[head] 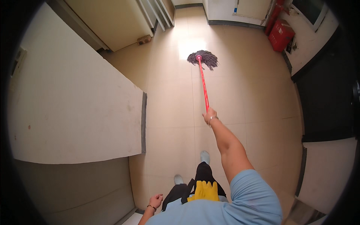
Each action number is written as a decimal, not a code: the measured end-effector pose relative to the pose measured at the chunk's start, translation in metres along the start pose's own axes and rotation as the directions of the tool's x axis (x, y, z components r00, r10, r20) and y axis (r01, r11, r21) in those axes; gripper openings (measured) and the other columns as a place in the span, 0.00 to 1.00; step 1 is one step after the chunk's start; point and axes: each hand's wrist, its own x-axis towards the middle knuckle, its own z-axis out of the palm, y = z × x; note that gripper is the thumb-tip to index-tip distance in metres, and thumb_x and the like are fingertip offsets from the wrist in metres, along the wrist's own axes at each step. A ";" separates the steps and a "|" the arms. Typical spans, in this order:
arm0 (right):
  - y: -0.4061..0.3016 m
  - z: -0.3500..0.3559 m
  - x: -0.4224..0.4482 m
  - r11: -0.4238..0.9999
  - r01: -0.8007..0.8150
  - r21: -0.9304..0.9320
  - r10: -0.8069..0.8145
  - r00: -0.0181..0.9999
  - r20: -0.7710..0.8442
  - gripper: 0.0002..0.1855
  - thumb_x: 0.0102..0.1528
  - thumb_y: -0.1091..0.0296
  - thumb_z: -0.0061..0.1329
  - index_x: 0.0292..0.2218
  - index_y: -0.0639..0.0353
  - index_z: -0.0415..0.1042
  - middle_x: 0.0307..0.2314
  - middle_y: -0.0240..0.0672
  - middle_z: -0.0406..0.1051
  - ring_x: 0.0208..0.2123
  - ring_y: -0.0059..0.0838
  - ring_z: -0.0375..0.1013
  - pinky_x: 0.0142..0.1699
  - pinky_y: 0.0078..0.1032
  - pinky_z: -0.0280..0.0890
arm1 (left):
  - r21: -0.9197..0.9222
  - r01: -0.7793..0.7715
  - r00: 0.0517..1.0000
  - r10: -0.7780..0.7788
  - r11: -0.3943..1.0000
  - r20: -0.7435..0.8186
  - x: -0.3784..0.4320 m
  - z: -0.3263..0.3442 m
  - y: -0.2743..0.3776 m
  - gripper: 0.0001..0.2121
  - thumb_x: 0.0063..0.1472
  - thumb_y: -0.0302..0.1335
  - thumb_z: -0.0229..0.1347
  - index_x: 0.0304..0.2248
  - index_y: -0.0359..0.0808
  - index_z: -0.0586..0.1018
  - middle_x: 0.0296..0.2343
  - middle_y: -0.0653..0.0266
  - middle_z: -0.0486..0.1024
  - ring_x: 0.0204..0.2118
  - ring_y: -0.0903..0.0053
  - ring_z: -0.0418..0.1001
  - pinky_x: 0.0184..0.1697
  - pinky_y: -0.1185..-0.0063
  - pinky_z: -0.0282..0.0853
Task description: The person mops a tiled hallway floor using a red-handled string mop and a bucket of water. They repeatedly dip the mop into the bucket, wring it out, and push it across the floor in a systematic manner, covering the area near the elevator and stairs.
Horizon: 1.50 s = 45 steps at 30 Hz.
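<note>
My right hand (210,114) grips the upper part of a string mop's red handle (204,87), arm stretched forward. At the far end of the handle, the dark grey mop head (208,58) lies on the tiled floor (171,107), its strands spread mostly to the right of the pink socket. Low beside my left leg hangs my left hand (156,201), fingers curled in and nothing visible in them. A pair of yellow rubber gloves (206,191) hangs at my waist, against dark trousers.
A white wall corner (112,118) with grey skirting juts in from the left. Ahead left, a brown block (144,40) sits by a pale door panel (112,22). Along the right side are a red box (281,35), a red pipe (274,18) and a dark door (329,90).
</note>
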 end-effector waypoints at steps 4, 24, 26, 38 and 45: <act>0.113 0.018 -0.071 0.975 -0.038 0.219 0.029 0.998 0.047 0.21 0.51 0.60 0.45 0.45 0.59 0.61 0.32 0.54 0.68 0.37 0.53 0.67 0.40 0.40 0.63 | -0.004 -0.067 0.997 0.067 0.998 0.031 0.018 -0.010 0.059 0.14 0.55 0.34 0.50 0.36 0.34 0.76 0.23 0.66 0.75 0.27 0.83 0.71 0.33 0.83 0.67; 0.220 -0.021 -0.654 0.411 -0.910 -0.061 0.873 0.373 0.314 0.14 0.45 0.56 0.51 0.26 0.55 0.65 0.18 0.38 0.65 0.21 0.36 0.64 0.24 0.33 0.58 | 0.120 -0.194 0.949 0.155 0.974 0.276 0.172 -0.060 0.178 0.12 0.53 0.28 0.48 0.36 0.31 0.75 0.23 0.64 0.74 0.26 0.82 0.72 0.32 0.83 0.68; 0.196 -0.002 -0.655 0.381 -0.924 0.014 0.870 0.364 0.333 0.14 0.45 0.55 0.52 0.24 0.55 0.65 0.17 0.36 0.64 0.18 0.34 0.63 0.22 0.32 0.57 | 0.072 -0.183 0.939 0.153 0.980 0.307 0.175 -0.074 0.167 0.12 0.53 0.27 0.48 0.36 0.31 0.75 0.22 0.64 0.74 0.26 0.82 0.72 0.32 0.83 0.68; 0.176 0.022 -0.399 0.322 -0.744 0.585 0.738 0.584 0.337 0.21 0.46 0.54 0.51 0.12 0.54 0.61 0.07 0.29 0.58 0.07 0.22 0.56 0.12 0.26 0.50 | 0.192 -0.148 0.984 0.125 0.970 0.128 0.174 -0.134 0.111 0.09 0.50 0.26 0.50 0.31 0.32 0.77 0.20 0.65 0.75 0.21 0.82 0.72 0.27 0.83 0.68; 0.148 -0.072 -0.150 0.903 -0.413 0.116 0.429 0.862 -0.269 0.18 0.50 0.53 0.43 0.34 0.59 0.70 0.31 0.47 0.71 0.36 0.46 0.70 0.40 0.36 0.64 | 0.167 -0.329 0.944 0.320 0.929 0.077 0.143 -0.134 0.136 0.10 0.52 0.26 0.49 0.33 0.30 0.76 0.20 0.65 0.74 0.23 0.81 0.72 0.29 0.83 0.68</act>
